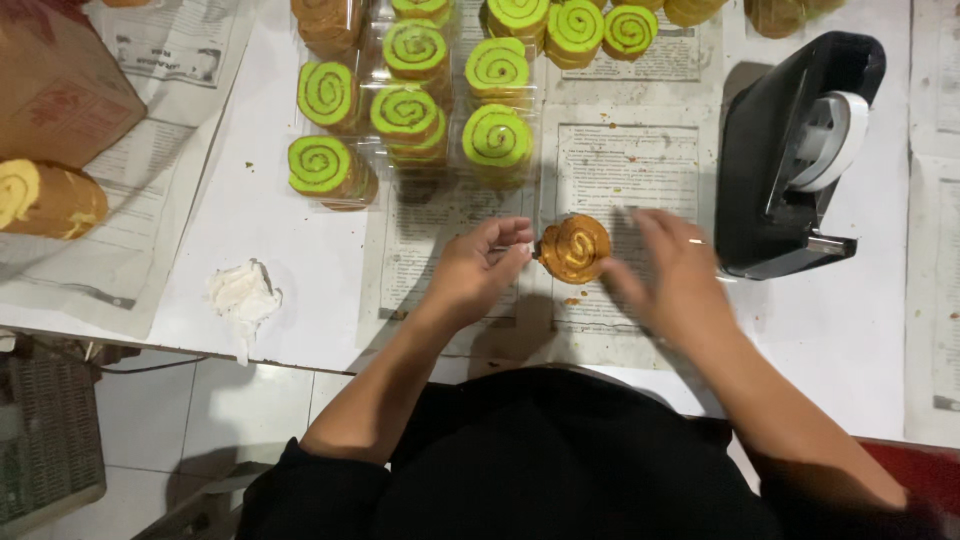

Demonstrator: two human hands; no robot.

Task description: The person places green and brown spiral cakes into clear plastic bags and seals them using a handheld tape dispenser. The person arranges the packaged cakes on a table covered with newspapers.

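A round orange-brown swirl roll slice (574,247) in clear wrap sits on paper at the table's middle. My left hand (478,270) touches its left edge with pinched fingertips. My right hand (668,270) hovers just right of the slice, blurred, fingers spread, holding nothing that I can make out. Whether the left fingers grip the wrap or only rest on it is unclear.
Several green swirl roll slices (405,110) in clear packs stand behind. A black tape dispenser (790,155) with a white roll is at the right. A crumpled white tissue (242,293) lies left. A yellow-brown roll cake (45,200) and a brown paper bag (60,85) are far left.
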